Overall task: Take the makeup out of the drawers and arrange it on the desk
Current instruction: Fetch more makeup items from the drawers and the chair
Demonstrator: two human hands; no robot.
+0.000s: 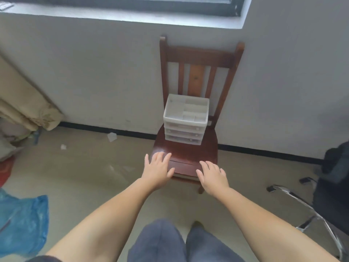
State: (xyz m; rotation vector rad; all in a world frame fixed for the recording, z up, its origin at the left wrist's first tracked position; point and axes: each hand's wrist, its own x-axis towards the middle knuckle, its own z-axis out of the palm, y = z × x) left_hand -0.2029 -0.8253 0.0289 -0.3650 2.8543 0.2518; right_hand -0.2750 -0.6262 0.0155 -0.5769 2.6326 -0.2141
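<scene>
Legs: the person's legs (170, 242) in dark blue trousers stood at the bottom edge of the view, on the floor (90, 167) just short of the chair's front edge.
Left hand: the left hand (157, 169) reached out palm down over the front left corner of the chair seat, its grip open, fingers straight and spread, holding nothing. Whether the fingertips touched the wood could not be told.
Right hand: the right hand (213, 176) lay palm down over the front right corner of the seat, its grip likewise open, fingers spread and empty.
Chair: a dark red-brown wooden chair (188, 154) stood with its slatted back against the grey wall (94, 72), below the window sill.
Drawer unit: a small white plastic drawer unit (184, 129) sat at the back edge of the chair seat, close to the backrest. Three translucent drawers faced the person, all pushed in. Its top was an open tray split into compartments.
Makeup: what the drawers held was too blurred to tell.
Floor, left: a blue plastic bag (22, 224) lay at the left edge; two scraps of white paper (112, 137) lay near the skirting.
Curtain: a beige curtain (28, 106) hung bunched at the far left.
Office chair: a black office chair with a chrome base (309, 210) stood at the right edge, well apart from the wooden chair.
</scene>
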